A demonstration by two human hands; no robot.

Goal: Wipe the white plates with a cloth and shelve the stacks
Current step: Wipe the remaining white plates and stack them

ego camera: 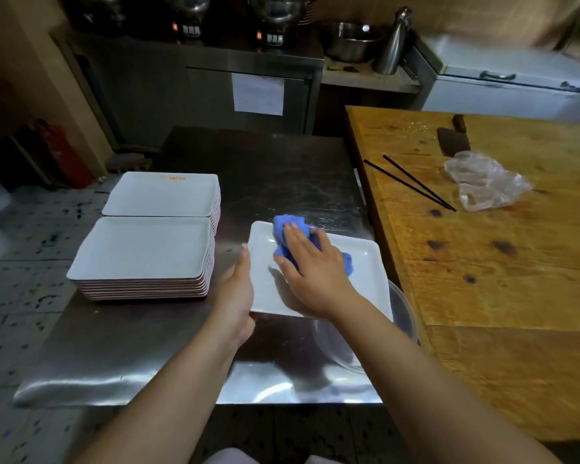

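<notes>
Wiping step was underway. Right hand (pixel 310 267) pressed blue cloth (pixel 290 229), fingers flat, on white plate (pixel 362 279) at table centre. Left hand (pixel 236 289) gripped plate's 9 o'clock edge. Two stacks (pixel 144 249) stood at 9–10 o'clock. Judged next: finish wipe, add plate to stack.

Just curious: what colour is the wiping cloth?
Blue, seen in the head view: the cloth under the right hand.
</notes>
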